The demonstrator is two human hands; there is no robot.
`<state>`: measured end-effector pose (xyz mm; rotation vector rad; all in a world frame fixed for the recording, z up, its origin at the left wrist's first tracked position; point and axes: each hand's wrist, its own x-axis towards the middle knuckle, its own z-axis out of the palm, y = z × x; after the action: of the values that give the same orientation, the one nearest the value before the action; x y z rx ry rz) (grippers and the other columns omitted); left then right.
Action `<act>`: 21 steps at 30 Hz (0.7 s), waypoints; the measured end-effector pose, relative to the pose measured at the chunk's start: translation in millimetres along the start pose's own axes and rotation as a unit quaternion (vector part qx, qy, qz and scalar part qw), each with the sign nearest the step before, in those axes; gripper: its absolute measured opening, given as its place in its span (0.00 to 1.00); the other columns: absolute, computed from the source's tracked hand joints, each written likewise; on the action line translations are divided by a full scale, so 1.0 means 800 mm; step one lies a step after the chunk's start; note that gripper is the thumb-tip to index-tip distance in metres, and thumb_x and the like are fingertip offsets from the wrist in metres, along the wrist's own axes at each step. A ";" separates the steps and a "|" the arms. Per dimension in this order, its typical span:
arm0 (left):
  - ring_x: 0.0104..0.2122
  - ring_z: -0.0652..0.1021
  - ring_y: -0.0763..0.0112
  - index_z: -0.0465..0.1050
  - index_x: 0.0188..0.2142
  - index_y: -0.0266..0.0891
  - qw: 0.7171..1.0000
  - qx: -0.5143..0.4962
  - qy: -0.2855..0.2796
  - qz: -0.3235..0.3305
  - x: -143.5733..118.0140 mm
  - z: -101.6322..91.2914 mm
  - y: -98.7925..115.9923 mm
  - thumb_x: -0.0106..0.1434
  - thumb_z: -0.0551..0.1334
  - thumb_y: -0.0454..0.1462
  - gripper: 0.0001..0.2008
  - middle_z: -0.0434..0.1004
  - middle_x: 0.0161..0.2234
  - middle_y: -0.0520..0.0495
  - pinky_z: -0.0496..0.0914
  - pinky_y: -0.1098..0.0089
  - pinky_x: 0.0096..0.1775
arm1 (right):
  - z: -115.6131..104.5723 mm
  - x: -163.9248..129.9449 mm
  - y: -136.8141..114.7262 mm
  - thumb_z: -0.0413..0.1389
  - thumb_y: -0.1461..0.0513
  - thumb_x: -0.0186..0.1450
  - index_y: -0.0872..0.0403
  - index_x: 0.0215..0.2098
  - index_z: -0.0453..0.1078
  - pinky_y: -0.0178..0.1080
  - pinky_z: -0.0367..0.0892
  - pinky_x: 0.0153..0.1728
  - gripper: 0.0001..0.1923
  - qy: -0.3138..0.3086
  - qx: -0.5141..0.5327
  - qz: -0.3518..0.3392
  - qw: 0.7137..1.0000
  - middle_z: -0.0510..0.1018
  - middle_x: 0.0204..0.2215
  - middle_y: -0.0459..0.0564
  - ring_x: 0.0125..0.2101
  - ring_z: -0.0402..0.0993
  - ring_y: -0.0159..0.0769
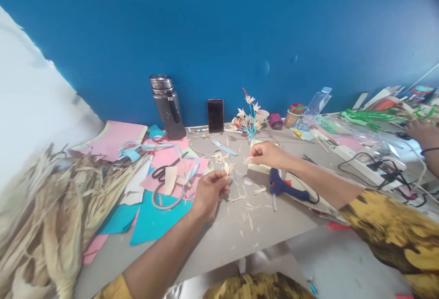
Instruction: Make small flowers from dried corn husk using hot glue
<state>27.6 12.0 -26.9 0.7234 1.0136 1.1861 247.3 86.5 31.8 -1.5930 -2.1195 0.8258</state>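
Pinched in left hand (209, 191) fingertips (224, 180): one husk flower (228, 168), at 1 o'clock; right hand (265, 154) closed on one pale petal strip (247, 160), at 9 o'clock.

The husk pile (51, 216) is blurred and cut off at the left edge. A co-worker's hand (423, 132) is cropped at the right edge. The left hand (210, 191) pinches something too small to tell, perhaps a husk petal.

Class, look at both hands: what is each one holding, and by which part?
The left hand pinches a small pale husk flower at its base. The right hand pinches a tiny pale strip; which part of it cannot be told.
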 end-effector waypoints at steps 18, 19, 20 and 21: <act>0.19 0.71 0.76 0.75 0.27 0.35 0.998 0.047 -0.010 0.040 -0.004 0.002 -0.003 0.47 0.71 0.37 0.10 0.71 0.20 0.53 0.68 0.72 0.25 | 0.037 -0.046 -0.082 0.58 0.63 0.64 0.50 0.33 0.75 0.36 0.50 0.29 0.04 0.041 -0.227 -0.072 0.970 0.83 0.31 0.44 0.31 0.75 0.36; 0.19 0.71 0.76 0.75 0.27 0.35 0.998 0.049 -0.010 0.042 -0.004 0.002 -0.003 0.48 0.71 0.37 0.10 0.71 0.20 0.53 0.68 0.72 0.25 | 0.038 -0.046 -0.082 0.58 0.64 0.64 0.50 0.33 0.75 0.36 0.50 0.29 0.04 0.042 -0.232 -0.076 0.969 0.83 0.31 0.44 0.31 0.75 0.36; 0.19 0.71 0.76 0.75 0.27 0.35 0.998 0.052 -0.010 0.043 -0.004 0.002 -0.003 0.48 0.71 0.37 0.10 0.71 0.20 0.54 0.68 0.72 0.26 | 0.039 -0.046 -0.081 0.57 0.65 0.63 0.50 0.33 0.75 0.36 0.50 0.29 0.04 0.041 -0.235 -0.081 0.968 0.83 0.31 0.44 0.31 0.75 0.36; 0.19 0.71 0.76 0.75 0.27 0.35 0.997 0.055 -0.011 0.045 -0.004 0.002 -0.004 0.48 0.71 0.38 0.09 0.71 0.20 0.54 0.68 0.72 0.26 | 0.040 -0.046 -0.081 0.57 0.65 0.63 0.50 0.33 0.74 0.36 0.49 0.28 0.05 0.041 -0.236 -0.087 0.967 0.83 0.31 0.44 0.32 0.75 0.36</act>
<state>30.2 7.9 -27.9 0.8755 1.0444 1.2048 190.7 31.3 51.1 -1.5828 -2.4750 0.1980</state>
